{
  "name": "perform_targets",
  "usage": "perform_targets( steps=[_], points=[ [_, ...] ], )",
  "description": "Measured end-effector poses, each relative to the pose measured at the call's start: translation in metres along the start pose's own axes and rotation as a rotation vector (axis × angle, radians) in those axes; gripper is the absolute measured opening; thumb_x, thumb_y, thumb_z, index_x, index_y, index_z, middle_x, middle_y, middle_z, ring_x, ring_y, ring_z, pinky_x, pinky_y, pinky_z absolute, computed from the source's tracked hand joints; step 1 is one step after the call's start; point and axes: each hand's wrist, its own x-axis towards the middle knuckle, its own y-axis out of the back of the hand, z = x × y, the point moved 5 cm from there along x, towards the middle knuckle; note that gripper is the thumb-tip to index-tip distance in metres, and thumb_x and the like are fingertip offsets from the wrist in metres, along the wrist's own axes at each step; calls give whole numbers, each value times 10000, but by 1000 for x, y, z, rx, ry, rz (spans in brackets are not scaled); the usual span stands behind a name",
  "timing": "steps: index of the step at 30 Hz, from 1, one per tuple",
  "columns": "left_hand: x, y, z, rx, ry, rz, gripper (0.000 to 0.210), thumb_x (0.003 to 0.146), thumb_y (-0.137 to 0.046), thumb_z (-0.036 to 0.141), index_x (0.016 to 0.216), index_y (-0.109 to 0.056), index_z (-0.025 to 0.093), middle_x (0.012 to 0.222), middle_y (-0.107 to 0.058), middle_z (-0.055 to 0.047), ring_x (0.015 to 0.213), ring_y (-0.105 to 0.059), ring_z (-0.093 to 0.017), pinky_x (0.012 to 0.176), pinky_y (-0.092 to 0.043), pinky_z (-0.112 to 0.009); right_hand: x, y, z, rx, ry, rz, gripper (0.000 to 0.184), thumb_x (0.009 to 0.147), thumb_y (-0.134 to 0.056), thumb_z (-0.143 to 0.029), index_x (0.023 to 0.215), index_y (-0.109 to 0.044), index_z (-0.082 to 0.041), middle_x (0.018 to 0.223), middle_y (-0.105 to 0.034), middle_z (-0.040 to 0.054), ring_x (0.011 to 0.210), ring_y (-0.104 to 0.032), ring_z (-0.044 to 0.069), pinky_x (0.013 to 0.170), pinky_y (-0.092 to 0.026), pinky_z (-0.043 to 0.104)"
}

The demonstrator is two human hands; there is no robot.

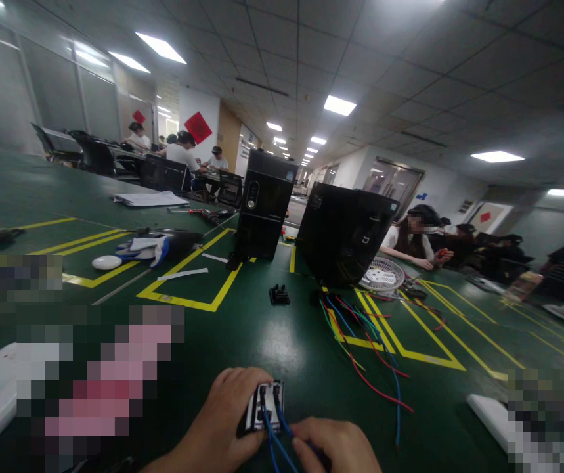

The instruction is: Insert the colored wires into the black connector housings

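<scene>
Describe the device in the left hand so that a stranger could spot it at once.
Find the two black cases on the green table, then look down to the left hand at the picture's bottom. It grips a small black-and-white block. Blue wires run from this block, unlike the loose black piece beyond.

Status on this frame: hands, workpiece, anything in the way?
Left hand gripping small module. Right hand at blue wires leading from it, pinch unclear. Loose coloured wires ahead right, black part ahead, both clear of module.

Glossy tabletop (pixel 235 338), smooth plastic-coated blue wires (pixel 270 430)
</scene>
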Motion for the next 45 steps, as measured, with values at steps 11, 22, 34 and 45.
perform_targets(
  steps=[11, 22, 34, 45],
  points=[
    [0, -2, -4, -4, -16, 16, 508, 663, -584, 73, 1121, -512, 280, 1102, -634, -7, 1033, -566, -259, 945, -371, -401, -4, 5, -9, 45, 171, 258, 260, 907, -466, -210, 932, -725, -208, 836, -765, 31, 739, -722, 184, 676, -502, 231],
    [1, 1, 2, -10, -21, 7, 495, 679, -586, 53, 1118, -506, 268, 1096, -625, -8, 1030, -560, -249, 935, -365, -398, -4, 17, -7, -92, 33, 36, 233, 864, -534, -145, 915, -742, -236, 866, -768, 19, 780, -724, 208, 678, -509, 240],
    [2, 1, 2, -13, 5, -13, 454, 657, -589, 63, 1074, -534, 234, 1055, -628, -10, 994, -559, -243, 909, -371, -383, -5, 9, -17, -112, 385, 288, 287, 925, -448, -233, 901, -732, -198, 677, -738, 16, 556, -695, 181, 523, -490, 252],
    [1, 5, 5, -33, 39, -42, 460, 662, -579, 76, 1089, -538, 244, 1077, -623, -14, 1010, -548, -245, 919, -366, -385, -55, 102, 11, 125, -113, 1273, 186, 889, -604, -279, 1053, -664, -216, 651, -631, -34, 541, -603, 118, 512, -471, 197]
  ],
)
